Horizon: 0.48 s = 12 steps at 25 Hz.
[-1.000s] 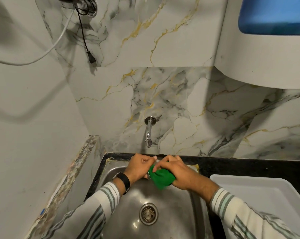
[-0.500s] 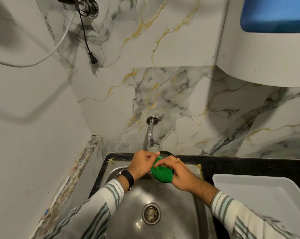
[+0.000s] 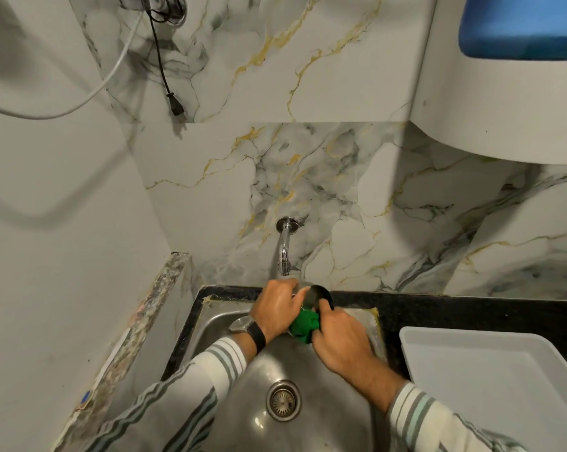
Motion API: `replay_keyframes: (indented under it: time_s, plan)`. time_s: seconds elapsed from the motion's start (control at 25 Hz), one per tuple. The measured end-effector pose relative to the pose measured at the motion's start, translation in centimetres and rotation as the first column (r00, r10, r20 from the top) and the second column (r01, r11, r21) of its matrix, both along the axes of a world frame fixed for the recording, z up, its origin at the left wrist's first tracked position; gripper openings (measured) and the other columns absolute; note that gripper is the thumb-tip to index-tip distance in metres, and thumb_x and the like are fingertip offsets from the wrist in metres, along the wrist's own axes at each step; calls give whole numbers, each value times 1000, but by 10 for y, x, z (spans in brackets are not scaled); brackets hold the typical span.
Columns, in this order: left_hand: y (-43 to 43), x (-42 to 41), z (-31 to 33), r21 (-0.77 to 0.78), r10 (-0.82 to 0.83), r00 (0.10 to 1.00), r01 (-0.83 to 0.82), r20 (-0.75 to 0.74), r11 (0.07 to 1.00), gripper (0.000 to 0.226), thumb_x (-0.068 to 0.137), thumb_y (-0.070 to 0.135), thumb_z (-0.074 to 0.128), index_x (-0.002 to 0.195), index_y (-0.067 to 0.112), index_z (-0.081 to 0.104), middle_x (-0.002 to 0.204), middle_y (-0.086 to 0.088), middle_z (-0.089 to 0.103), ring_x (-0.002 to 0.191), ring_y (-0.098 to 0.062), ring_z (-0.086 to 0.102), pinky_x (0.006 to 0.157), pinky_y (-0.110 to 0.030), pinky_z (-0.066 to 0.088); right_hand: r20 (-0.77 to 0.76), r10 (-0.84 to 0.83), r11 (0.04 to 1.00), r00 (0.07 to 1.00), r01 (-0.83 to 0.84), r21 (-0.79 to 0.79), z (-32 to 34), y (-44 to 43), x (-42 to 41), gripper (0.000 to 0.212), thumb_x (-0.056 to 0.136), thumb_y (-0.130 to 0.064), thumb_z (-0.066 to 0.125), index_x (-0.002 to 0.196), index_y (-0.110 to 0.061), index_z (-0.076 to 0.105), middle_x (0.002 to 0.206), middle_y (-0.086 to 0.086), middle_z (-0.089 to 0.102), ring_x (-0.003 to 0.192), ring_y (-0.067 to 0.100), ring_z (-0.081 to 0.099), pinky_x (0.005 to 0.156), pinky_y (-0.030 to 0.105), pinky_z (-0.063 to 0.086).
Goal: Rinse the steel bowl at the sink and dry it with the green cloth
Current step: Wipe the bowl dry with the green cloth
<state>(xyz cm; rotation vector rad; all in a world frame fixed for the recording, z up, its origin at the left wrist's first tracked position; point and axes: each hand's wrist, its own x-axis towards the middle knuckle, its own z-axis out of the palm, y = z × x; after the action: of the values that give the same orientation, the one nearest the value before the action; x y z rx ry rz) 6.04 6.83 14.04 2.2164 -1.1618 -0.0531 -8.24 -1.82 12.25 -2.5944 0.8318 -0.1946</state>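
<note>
Two hands: both work above the sink (image 3: 217,324), seen in the single head view.
Left hand (image 3: 275,309): its grip is wrapped round the steel bowl (image 3: 318,293), fingers over the near rim; a dark wristband (image 3: 256,336) sits on the wrist above a striped sleeve (image 3: 210,370).
Right hand (image 3: 339,337): its grip is bunched on the green cloth (image 3: 303,326), which it presses against the bowl's side.
Steel bowl: held tilted over the back part of the sink, just below the tap (image 3: 283,249); only its dark inside and part of the rim show (the rest is hidden by the fingers).
Green cloth: crumpled between the two hands, touching the bowl's lower edge.
Tap: a short metal spout on the marble-patterned wall (image 3: 341,190); whether water runs cannot be told.
Drain (image 3: 283,400): round strainer in the sink floor, nearer the viewer than the hands.
Worktop (image 3: 455,308): dark stone, running right of the sink.
Tray (image 3: 491,380): pale and shallow, on the worktop to the right, well apart from the bowl.
Cables (image 3: 160,63): one white and one black, hanging on the wall at upper left.
</note>
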Motion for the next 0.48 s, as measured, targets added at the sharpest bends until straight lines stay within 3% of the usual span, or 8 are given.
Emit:
replay_keyframes:
  time_s: [0.04,0.08,0.2,0.28,0.36,0.4,0.48]
  plan:
    - [0,-3,-5,-3,-1,1000,1,17,1000,41,107,39,58,76,13,61,70,-4,65,61,-21,59,59,-33,45,19,-74,971,997,68,231,0,1,2,26,83,-27,52,107,-19,59,98,9,74,91,34,70,68,36,47]
    - [-1,-5,-9,-19,2,1000,-2,22,1000,38,106,39,59,75,17,59,67,0,60,59,-18,55,59,-30,41,51,-163,883,985,123,453,1,-1,4,23,79,-25,54,99,-21,61,94,5,74,85,29,69,65,32,45]
    - [-2,-5,-13,-21,41,999,-40,35,999,37,104,40,62,78,15,64,69,-3,65,61,-17,54,60,-29,41,44,-358,479,933,143,866,-1,-2,2,27,72,-4,52,93,-18,63,77,2,65,62,16,56,45,24,35]
    - [-6,-6,-9,-29,73,995,-71,63,997,36,103,41,63,83,11,68,75,-9,73,63,-18,55,60,-29,42,33,-440,180,897,51,982,-6,-3,-1,35,79,5,48,107,-8,64,81,9,67,57,16,54,36,22,30]
    - [-9,-9,-6,-104,119,992,-114,42,988,31,102,38,66,93,9,72,77,-10,76,63,-20,59,60,-28,44,36,-505,-111,862,-106,988,-8,-4,-6,42,83,4,43,119,0,65,100,20,73,69,23,62,32,18,29]
    - [-10,-10,-6,-144,132,991,-129,13,981,24,102,32,68,98,9,72,77,-10,77,64,-19,61,60,-29,47,47,-536,-217,843,-192,957,-7,-5,-10,47,83,2,43,124,1,65,110,23,74,75,27,67,32,18,30]
    - [-9,-12,-8,-179,134,990,-141,-52,974,9,99,18,72,101,10,70,83,-9,78,71,-14,61,68,-30,56,88,-604,-300,792,-328,896,-2,-11,-24,53,81,-1,44,129,0,66,115,24,77,73,28,73,32,19,35]
